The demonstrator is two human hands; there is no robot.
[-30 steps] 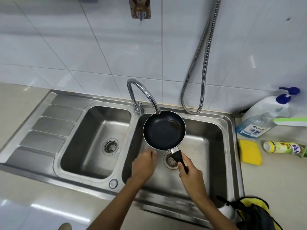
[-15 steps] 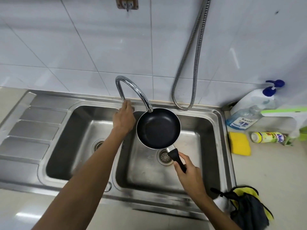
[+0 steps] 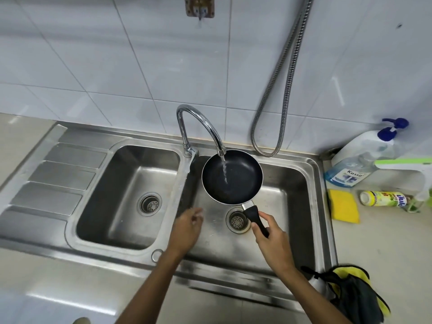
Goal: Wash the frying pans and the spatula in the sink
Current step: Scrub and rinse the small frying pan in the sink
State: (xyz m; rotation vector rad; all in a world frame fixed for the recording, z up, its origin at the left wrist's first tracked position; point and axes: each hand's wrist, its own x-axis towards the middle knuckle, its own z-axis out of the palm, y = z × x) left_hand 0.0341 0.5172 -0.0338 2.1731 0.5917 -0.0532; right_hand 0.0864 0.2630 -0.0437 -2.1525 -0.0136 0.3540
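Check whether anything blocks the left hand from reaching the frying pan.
Nothing visible does. The left hand hangs empty over the right basin, with only open air between it and the frying pan, which the right hand holds by its handle.

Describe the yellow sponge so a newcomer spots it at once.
Start at the double sink; on the counter just past its right rim lies the yellow sponge. It sits before the blue-liquid pump bottle, left of a toppled yellow-labelled bottle: the only flat, plain yellow rectangle there.
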